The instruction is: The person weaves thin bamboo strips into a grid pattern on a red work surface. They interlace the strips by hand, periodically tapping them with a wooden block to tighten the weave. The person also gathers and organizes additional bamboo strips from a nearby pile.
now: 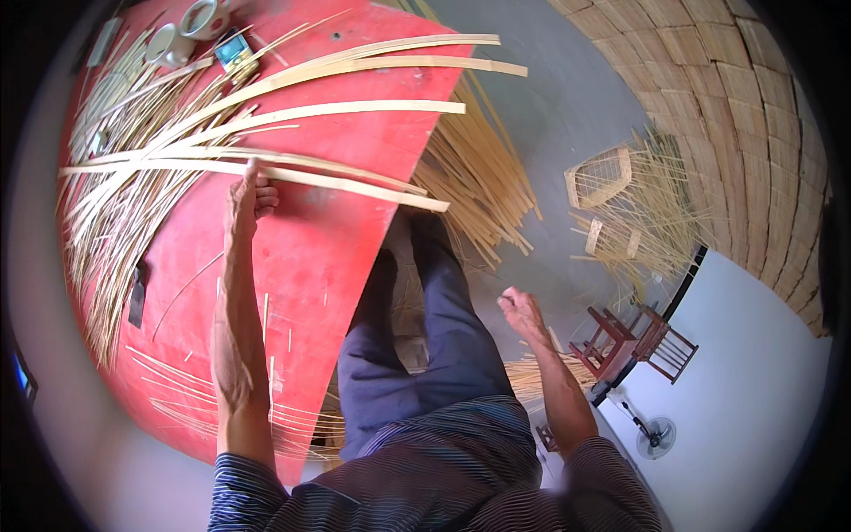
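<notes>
My left hand is over the red table, its thumb across a pale flat bamboo strip and its fingers curled below. The strip's right end reaches past the table edge. A second thin strip lies close behind it. Farther back, several wide bamboo strips fan out to the right over the tabletop. Beyond my legs on the right, my right hand hangs in the air with its fingers curled in; nothing shows sticking out of it.
Thin bamboo splints cover the table's left side, near two cups and a small device with a screen. Long strips lie on the floor. At the right are a woven bamboo frame, wooden chairs and a fan.
</notes>
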The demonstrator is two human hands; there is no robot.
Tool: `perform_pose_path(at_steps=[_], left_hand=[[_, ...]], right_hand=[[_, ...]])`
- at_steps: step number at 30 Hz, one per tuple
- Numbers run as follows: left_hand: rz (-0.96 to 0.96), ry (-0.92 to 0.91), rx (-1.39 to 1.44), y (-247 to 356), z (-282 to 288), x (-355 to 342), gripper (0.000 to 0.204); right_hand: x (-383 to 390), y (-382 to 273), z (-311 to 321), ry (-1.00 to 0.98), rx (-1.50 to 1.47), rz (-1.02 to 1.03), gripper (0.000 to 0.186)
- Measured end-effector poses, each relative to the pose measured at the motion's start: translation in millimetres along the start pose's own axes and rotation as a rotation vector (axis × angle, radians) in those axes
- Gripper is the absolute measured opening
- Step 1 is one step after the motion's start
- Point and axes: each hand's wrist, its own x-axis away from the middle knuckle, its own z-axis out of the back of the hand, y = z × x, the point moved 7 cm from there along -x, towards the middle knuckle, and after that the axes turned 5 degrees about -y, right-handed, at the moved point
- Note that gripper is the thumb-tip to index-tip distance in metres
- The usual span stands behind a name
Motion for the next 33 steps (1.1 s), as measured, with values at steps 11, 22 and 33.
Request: perform_pose_path(at_steps=[11, 22, 33], left_hand=[[-0.376, 0.203, -0.019, 6, 13, -53, 0.021], [-0.508, 0.637, -0.046, -7, 105, -28, 0.053], [-0.558, 0.825, -1.033, 35, 0, 8, 0.059]], right_hand=[[-217, 96, 19, 0.119, -0.056, 0.141, 0.017], [-493, 197, 20, 0.396, 0.091, 0.058, 0.011], [-622, 154, 21, 0.455, 0.286, 0.171, 0.013]])
